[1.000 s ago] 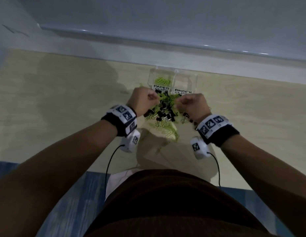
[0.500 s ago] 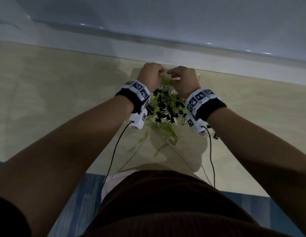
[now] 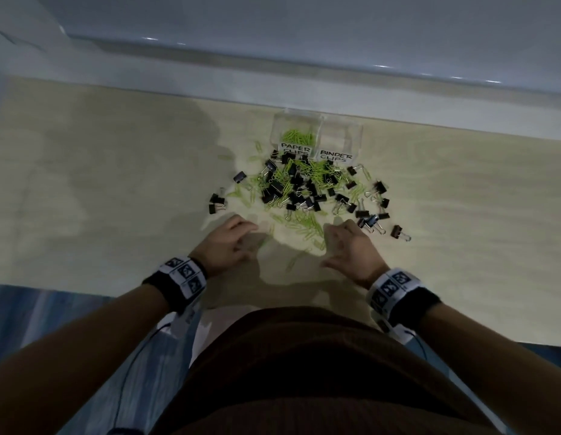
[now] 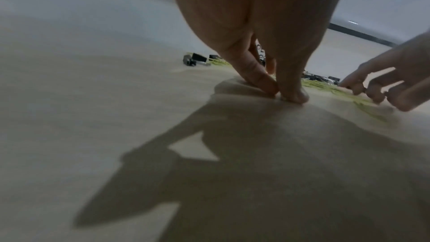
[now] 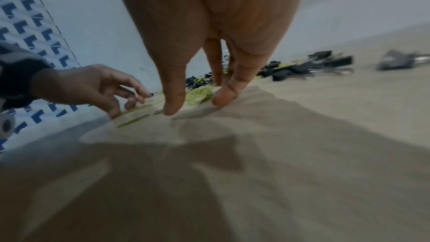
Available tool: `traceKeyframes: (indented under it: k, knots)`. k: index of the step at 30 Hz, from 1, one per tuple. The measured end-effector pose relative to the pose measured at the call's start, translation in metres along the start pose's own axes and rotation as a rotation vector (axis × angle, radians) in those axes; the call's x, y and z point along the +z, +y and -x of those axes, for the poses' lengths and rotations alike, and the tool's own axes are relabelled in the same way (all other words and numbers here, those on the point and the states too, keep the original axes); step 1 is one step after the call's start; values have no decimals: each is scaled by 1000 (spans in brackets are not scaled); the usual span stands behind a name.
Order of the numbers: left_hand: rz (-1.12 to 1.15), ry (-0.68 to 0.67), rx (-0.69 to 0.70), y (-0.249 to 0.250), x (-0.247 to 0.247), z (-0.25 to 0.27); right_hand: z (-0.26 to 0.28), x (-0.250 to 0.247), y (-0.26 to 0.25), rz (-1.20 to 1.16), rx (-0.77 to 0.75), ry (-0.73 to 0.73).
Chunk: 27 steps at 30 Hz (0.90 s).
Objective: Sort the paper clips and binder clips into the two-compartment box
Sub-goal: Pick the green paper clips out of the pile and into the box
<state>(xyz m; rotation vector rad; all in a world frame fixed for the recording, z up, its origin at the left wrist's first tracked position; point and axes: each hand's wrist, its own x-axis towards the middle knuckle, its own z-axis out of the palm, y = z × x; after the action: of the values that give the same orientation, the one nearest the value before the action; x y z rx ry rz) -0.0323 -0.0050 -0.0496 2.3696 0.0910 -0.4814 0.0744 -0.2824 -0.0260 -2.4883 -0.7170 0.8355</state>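
A clear two-compartment box [image 3: 320,119] stands at the table's far side, labelled PAPER CLIPS on the left and BINDER CLIPS on the right. Green paper clips [image 3: 296,136] lie in the left compartment; the right one looks bare. In front of it lies a mixed pile of black binder clips [image 3: 291,186] and green paper clips [image 3: 304,221]. My left hand [image 3: 254,237] is at the pile's near left edge, thumb and fingertip [image 4: 267,87] meeting on the table; no clip shows between them. My right hand [image 3: 331,243] is spread over green clips [image 5: 200,95], with thumb and finger touching the table.
Stray binder clips lie out to the left [image 3: 216,204] and to the right [image 3: 398,232] of the pile. A pale ledge and wall [image 3: 304,73] run behind the box. The wooden tabletop [image 3: 100,183] stretches bare on both sides; its front edge is by my body.
Both hands have drawn back from over the box to the near edge of the pile and lowered onto the table. More green clips show in the left compartment.
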Motion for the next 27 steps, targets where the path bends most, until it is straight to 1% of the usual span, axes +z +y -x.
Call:
traceKeyframes:
  k: [2,5,7,11,14,16,19,22,24,27]
  knots:
    - [63,90,4,15,3,-10,-10,8,-12,-13,18,51]
    - [30,163,-33,38,6,-33,-32,14,-25,-21,54,109]
    - [7,171,-41,48,8,-46,-43,14,-33,-28,57,134]
    - [-46,150,-5,55,13,-55,-48,15,-34,-33,13,126]
    - [-132,80,10,60,18,-50,-45,17,-30,-17,12,149]
    - [-192,57,-6,64,25,-47,-45,19,-29,10,-9,143]
    - [-256,80,-62,70,36,-49,-47,19,-33,1,-61,142]
    - [-198,145,-114,74,37,-53,-49,14,-34,13,-85,135]
    - [-137,183,-128,76,33,-55,-49,11,-32,26,-109,139]
    - [-146,169,-118,76,26,-57,-46,7,-25,49,-151,170]
